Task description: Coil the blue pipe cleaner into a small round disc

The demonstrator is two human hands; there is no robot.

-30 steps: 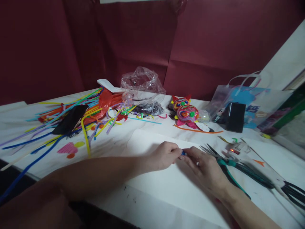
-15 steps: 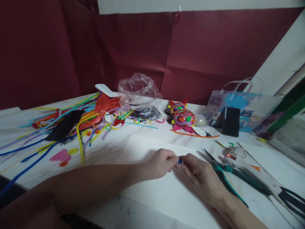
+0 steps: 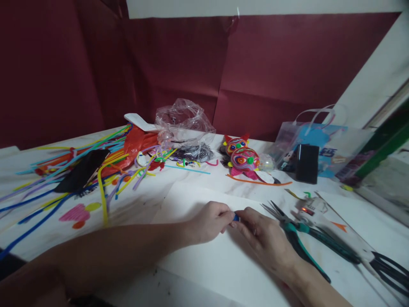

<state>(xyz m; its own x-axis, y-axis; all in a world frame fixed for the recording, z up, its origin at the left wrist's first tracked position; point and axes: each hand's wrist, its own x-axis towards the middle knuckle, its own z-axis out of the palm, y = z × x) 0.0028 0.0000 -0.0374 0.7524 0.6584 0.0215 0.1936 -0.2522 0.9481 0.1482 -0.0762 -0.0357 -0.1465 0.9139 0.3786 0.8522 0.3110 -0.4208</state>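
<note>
Over a white sheet of paper (image 3: 188, 260), my two hands meet fingertip to fingertip. Between them is a small blue piece (image 3: 236, 218), mostly covered by the fingers, so its kind does not show. My left hand (image 3: 211, 221) pinches it from the left, fingers curled in. From the right, the thumb and fingers of my right hand (image 3: 270, 236) close on it too. Just right of that hand lie green-handled pliers (image 3: 292, 228) with their jaws apart. Behind the hands rest colourful round figures (image 3: 244, 157) with ears and eyes.
At left spreads a heap of pipe cleaners (image 3: 104, 196) with a black phone-like slab (image 3: 83, 170) on it. A clear plastic bag (image 3: 185, 119) stands behind. On the right are a glue gun (image 3: 338, 230) with a red light, scissors (image 3: 391, 273), a dark phone (image 3: 307, 164) and a gift bag (image 3: 329, 132).
The view has shifted slightly, so the table things sit a little further left. Both hands keep hold of the small blue piece, with hardly any change in their pose.
</note>
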